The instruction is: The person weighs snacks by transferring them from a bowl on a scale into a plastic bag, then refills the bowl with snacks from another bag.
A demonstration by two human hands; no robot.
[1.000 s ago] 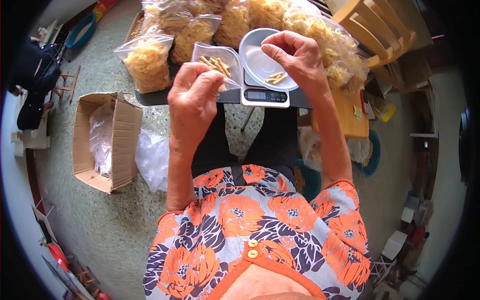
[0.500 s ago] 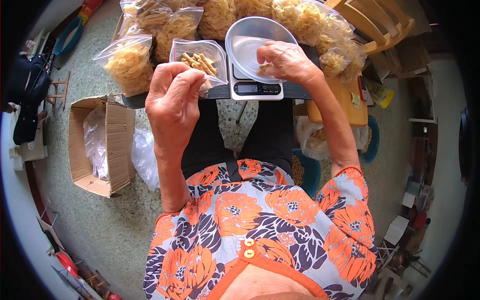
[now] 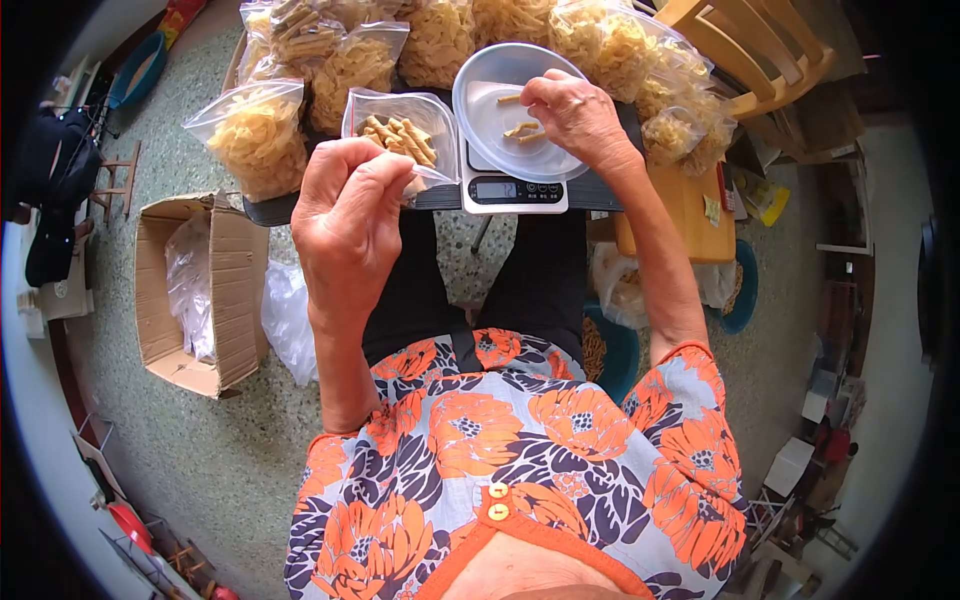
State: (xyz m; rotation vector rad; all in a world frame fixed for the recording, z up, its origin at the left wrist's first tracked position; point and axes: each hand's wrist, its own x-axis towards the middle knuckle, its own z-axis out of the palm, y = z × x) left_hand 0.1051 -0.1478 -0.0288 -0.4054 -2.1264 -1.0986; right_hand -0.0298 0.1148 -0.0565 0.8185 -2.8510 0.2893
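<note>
My left hand pinches the near edge of a clear zip bag, whose mouth is spread open. Short tan sticks lie inside it. Over the right side of a translucent plastic bowl, my right hand has its fingers pinched together. One short tan stick shows at those fingertips. A few more stick pieces rest on the bowl's bottom. Under the bowl is a white kitchen scale; its display is lit but too small to read surely.
Filled clear bags of pale, curled dry food line the back and left of the dark stand. A wooden chair is at the back right. On the floor are a cardboard box, a white plastic bag and teal basins.
My right hand has lifted and shifted slightly right from low in the bowl. Stick pieces now show on the bowl's bottom where the fingers were. My left hand keeps its hold on the bag.
</note>
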